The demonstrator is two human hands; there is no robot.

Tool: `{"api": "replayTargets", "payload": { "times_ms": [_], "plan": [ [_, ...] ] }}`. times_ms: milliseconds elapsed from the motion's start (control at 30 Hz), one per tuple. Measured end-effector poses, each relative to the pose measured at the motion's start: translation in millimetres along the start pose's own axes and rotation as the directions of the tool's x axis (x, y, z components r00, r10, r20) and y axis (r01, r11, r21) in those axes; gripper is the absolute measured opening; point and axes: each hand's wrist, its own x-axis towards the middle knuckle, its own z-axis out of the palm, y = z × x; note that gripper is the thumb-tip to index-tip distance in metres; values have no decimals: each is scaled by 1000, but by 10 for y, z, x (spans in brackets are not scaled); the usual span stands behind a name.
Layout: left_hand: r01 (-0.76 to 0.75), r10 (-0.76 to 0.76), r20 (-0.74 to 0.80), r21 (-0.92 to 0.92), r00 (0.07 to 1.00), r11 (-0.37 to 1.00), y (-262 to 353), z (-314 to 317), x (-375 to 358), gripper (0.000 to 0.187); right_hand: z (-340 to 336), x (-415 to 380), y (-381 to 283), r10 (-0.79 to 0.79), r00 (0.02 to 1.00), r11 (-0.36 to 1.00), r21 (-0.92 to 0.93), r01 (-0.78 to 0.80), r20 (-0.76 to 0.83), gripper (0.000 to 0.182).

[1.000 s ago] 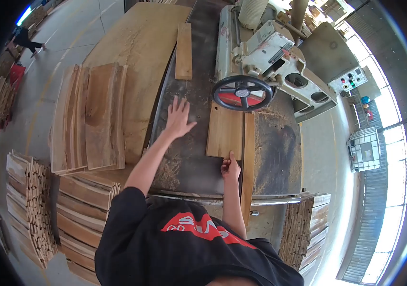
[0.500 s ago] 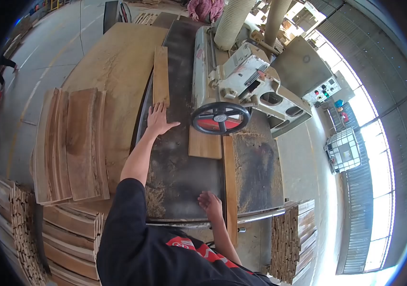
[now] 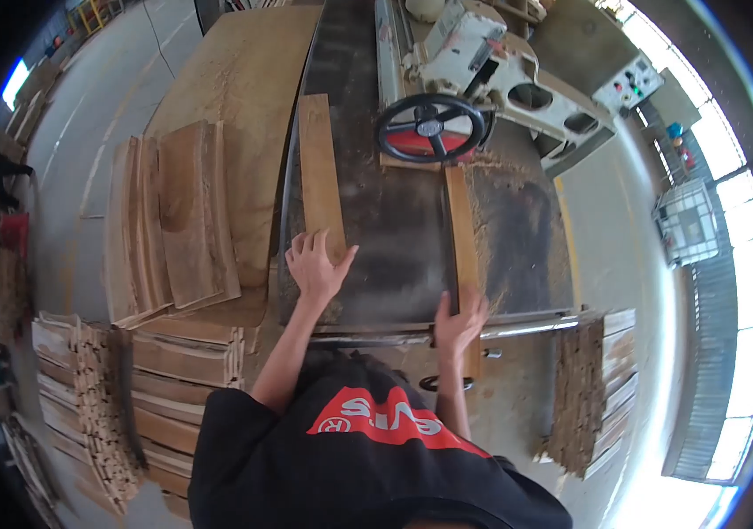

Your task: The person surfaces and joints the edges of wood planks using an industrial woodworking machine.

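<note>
A long, narrow wooden board lies flat on the dark machine table. My left hand is at its near end, fingers bent over the wood and thumb by the right edge. My right hand rests at the near part of a long wooden strip, thumb apart from the fingers; no loose piece shows in it. Ahead of that hand stands the woodworking machine with a black handwheel. Only a sliver of another board shows below the machine.
Rough planks are stacked on the plywood side table at left. More stacked timber stands low left and right. A control panel is at upper right. A metal rail edges the table.
The narrow board has come nearer along with my left hand, whose fingers have bent. My right hand has moved onto the strip. The other board has gone farther under the machine. The view has shifted.
</note>
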Motion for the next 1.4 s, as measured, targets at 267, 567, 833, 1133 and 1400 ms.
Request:
{"api": "replayTargets", "payload": {
  "times_ms": [267, 567, 833, 1133, 1400],
  "plan": [
    [167, -165, 29, -88, 986, 982, 263, 163, -768, 106, 0, -217, 728, 122, 976, 992, -25, -120, 181, 66],
    [641, 244, 593, -718, 768, -272, 477, -281, -1864, 71, -114, -190, 731, 272, 939, 957, 44, -287, 210, 58],
    [899, -146, 896, -433, 420, -65, 629, -27, -2232, 86, -311, -216, 782, 241, 954, 871, 393, -294, 180, 37],
    [-97, 171, 448, -184, 878, 978, 754, -450, -2434, 177, -157, -582, 520, 227, 921, 817, 453, -357, 317, 34],
    [-259, 352, 361, -282, 863, 924, 899, -207, -2297, 162, 151, -585, 393, -311, 941, 863, 454, 221, 134, 34]
  ]
}}
